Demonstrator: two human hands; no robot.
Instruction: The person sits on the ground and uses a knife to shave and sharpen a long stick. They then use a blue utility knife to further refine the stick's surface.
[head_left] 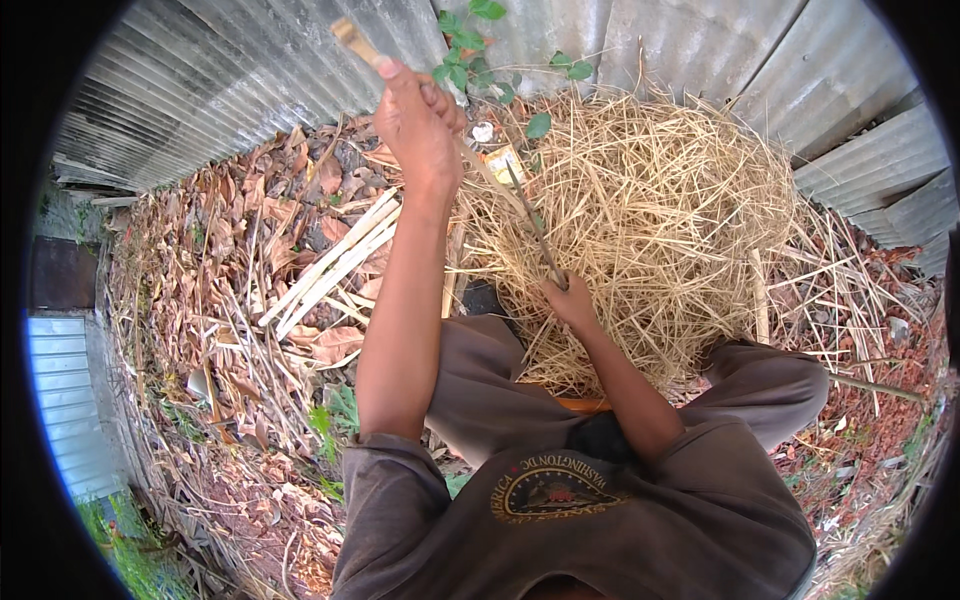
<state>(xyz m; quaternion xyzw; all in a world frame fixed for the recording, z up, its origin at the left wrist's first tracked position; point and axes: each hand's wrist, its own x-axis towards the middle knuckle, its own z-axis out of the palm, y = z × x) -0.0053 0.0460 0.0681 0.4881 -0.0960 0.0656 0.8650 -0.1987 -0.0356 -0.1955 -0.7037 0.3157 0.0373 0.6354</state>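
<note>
My left hand (pixel 418 122) is raised at the upper middle, its fingers closed round a pale bamboo strip (pixel 358 44). One end of the strip sticks out above the fist, and the rest slants down to the right toward a blade. Lower and to the right, my right hand (pixel 570 302) is closed on a knife with a long, narrow, dark blade (pixel 535 222), its tip pointing up and away from me. The handle is hidden in the fist. The strip's lower part runs beside the blade; whether they touch I cannot tell.
A wide heap of thin, straw-coloured shavings (pixel 660 220) lies in front of my bent legs. Several split bamboo strips (pixel 340 255) rest on dry brown leaves (pixel 255 215) at the left. A yellow packet (pixel 505 163) lies beyond the blade. Corrugated metal sheets (pixel 280 60) wall the far side.
</note>
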